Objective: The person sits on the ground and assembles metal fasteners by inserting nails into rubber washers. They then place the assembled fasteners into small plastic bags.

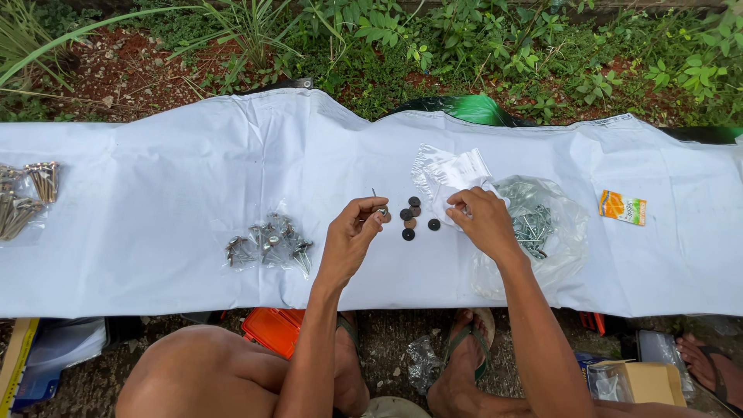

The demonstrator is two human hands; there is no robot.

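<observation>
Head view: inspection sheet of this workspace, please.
Surface: white sheet spread over a bench, wrinkled.
Job's things: nail in left hand; dark washers between the hands; right hand on a small clear bag.
Clutter: heap of assembled nails; loose nails in plastic; nails at left edge; orange packet.
Grippers: both hands pinching.
Cables: nothing seen.
Surroundings: plants, soil, orange case below.

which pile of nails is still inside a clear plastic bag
The pile in the clear bag just beyond the right hand. The finished pile left of the left hand and the long nails at the far left look loose on the white sheet.
</observation>
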